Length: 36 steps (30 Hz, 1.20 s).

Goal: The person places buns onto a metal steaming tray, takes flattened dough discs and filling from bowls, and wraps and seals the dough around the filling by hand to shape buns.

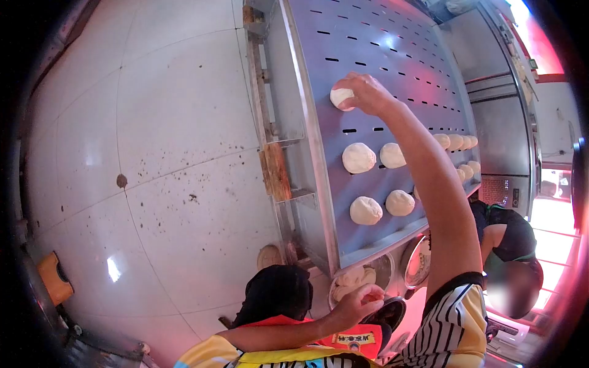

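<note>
Dough ball (340, 98): pale and round, it is sitting at the slotted metal tray (362, 52), close to the edge on the left of the view; whether it is touching the surface cannot be told.
Right hand (366, 94): thumb and fingers are clamping on that ball, while the bare forearm is stretching across the tray above the other dough.
Left hand (354, 306): fingers are half curling, well apart from the tray's dough, beside a bowl (390, 268); whether they are gripping anything cannot be told.
Rows on the tray: separate rounds of dough (365, 210) are lying in two lines beside the held ball, the forearm hiding part of them; more are showing beyond it, toward the tray's far side.
Bowl: more pale dough (350, 278) is lying inside, just below the tray's near edge; a metal pan (406, 268) is standing next to it.
Co-worker (512, 236): a person in a dark top is bending near the tray's far corner, at the right of the view.
Floor (178, 116): pale tiles are stretching along the left, dark specks dotting them.
</note>
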Each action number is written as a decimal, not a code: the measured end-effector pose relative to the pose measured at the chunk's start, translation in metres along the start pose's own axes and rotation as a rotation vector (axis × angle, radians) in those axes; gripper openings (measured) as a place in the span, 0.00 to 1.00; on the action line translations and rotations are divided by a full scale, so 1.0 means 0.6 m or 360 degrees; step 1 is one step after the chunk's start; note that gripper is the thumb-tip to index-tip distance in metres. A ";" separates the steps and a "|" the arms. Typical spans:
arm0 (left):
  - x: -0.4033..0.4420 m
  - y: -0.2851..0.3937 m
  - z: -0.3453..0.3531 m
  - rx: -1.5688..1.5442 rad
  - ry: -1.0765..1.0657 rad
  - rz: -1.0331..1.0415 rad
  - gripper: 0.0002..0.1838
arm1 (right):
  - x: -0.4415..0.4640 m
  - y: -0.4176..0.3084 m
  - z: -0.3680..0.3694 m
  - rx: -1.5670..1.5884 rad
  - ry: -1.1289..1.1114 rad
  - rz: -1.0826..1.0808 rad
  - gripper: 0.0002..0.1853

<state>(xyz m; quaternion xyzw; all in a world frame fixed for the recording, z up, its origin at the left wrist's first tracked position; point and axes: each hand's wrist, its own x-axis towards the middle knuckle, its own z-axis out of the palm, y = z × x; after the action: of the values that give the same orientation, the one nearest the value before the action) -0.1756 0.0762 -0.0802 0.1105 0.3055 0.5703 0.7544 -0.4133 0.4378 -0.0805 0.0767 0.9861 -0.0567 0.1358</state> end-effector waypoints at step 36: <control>-0.021 0.011 0.013 0.0091 -0.0085 0.0018 0.13 | -0.035 -0.119 -0.023 0.0049 0.0399 0.0910 0.27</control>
<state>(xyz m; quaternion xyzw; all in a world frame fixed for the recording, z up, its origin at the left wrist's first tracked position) -0.1781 0.0677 -0.0665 0.1490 0.3008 0.5625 0.7556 -0.4089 0.3670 -0.0551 0.3593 0.9327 -0.0213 0.0223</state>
